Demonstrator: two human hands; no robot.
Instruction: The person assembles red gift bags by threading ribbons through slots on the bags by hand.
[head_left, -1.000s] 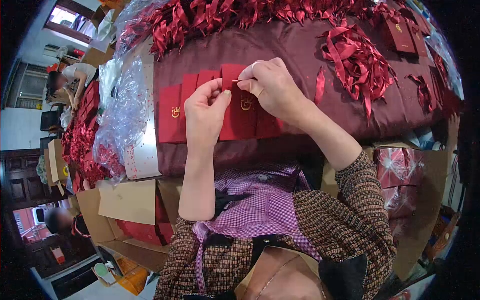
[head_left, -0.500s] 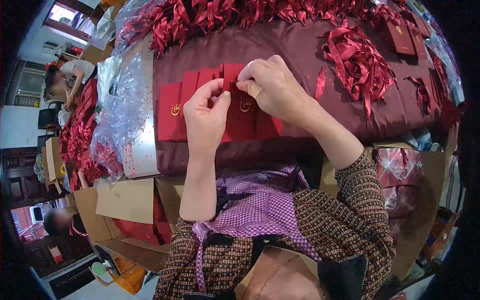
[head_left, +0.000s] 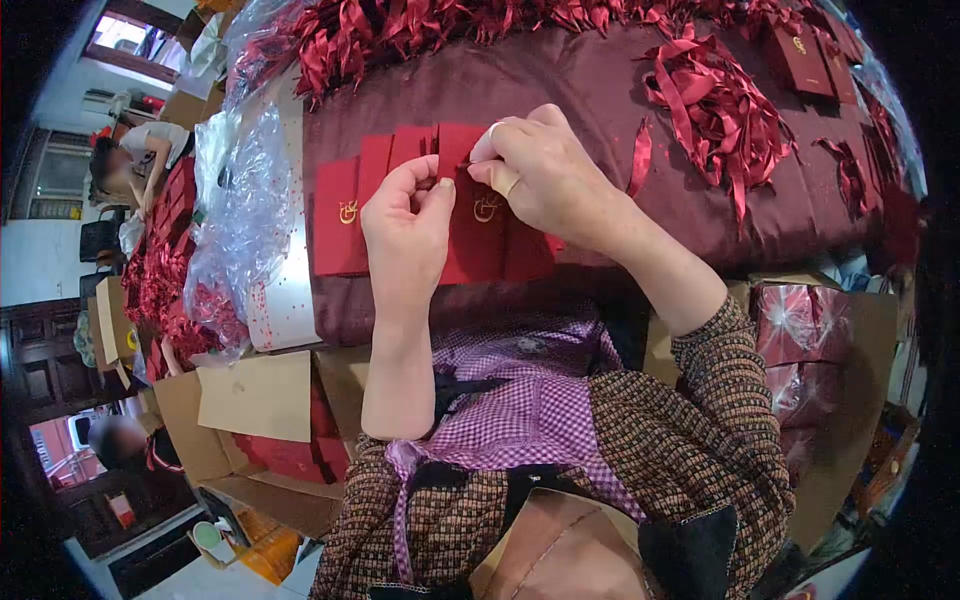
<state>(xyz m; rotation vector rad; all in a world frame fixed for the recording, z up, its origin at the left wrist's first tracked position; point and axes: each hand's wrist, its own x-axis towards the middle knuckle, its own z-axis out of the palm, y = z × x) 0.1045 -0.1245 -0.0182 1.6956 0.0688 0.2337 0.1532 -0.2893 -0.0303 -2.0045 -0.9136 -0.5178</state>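
Flat red card-like pieces with gold emblems (head_left: 338,225) lie overlapping in a row on the dark maroon cloth. Over the middle of the row is my left hand (head_left: 408,225), its thumb and index finger pinched together by the upper edge of one piece. My right hand (head_left: 545,175) is closed beside it, fingertips pinching at the top of the piece with a gold emblem (head_left: 487,207). A small dark bit shows at the right fingertips, too small to name. What the left fingertips hold, if anything, is hidden.
A heap of red satin ribbons (head_left: 715,120) lies to the right, with more ribbons (head_left: 420,35) along the far edge. Clear plastic wrap (head_left: 245,210) is at the left. Open cardboard boxes (head_left: 255,400) hold red items below the table. Two people are at the far left.
Both hands stay pinched at the same red piece and have hardly moved. The view has shifted slightly.
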